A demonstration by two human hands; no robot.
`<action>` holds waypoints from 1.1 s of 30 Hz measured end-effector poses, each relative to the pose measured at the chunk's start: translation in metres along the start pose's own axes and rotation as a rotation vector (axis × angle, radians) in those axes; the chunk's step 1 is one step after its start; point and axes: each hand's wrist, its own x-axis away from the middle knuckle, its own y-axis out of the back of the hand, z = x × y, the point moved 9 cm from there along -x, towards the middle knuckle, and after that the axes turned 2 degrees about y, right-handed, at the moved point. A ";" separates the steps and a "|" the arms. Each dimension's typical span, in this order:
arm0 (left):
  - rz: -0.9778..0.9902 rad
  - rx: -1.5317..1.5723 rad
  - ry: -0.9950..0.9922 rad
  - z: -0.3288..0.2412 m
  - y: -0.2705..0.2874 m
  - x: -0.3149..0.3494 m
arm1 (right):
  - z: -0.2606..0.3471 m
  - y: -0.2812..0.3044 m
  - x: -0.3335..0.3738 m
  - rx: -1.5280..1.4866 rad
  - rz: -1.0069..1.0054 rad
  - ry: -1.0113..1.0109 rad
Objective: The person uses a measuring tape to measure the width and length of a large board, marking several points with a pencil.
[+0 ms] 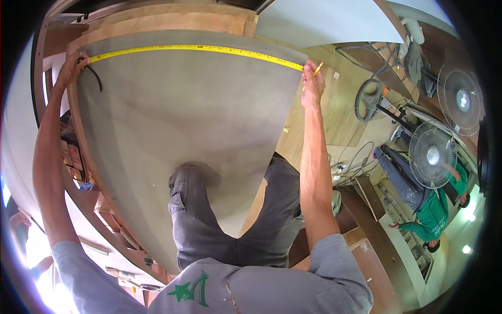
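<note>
Your left hand [73,65] grips a long yellow measuring tape [196,47] across the far side of a flat grey panel [167,104], your right hand [312,83] holding its right end and a yellow pencil [318,68]

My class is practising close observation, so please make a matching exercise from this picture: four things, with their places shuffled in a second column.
Things
1. Tape measure
2. Pencil
3. Grey panel
4. Green star

Places
A. Printed on the front of the shirt
B. Beneath the yellow tape
C. Poking out of the right hand alone
D. Stretched between the left hand and the right hand

Right pairs: 1-D, 2-C, 3-B, 4-A
</note>
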 end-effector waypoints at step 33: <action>-0.127 -0.518 0.392 -0.045 0.026 -0.013 | -0.018 0.007 -0.021 0.298 -0.112 0.218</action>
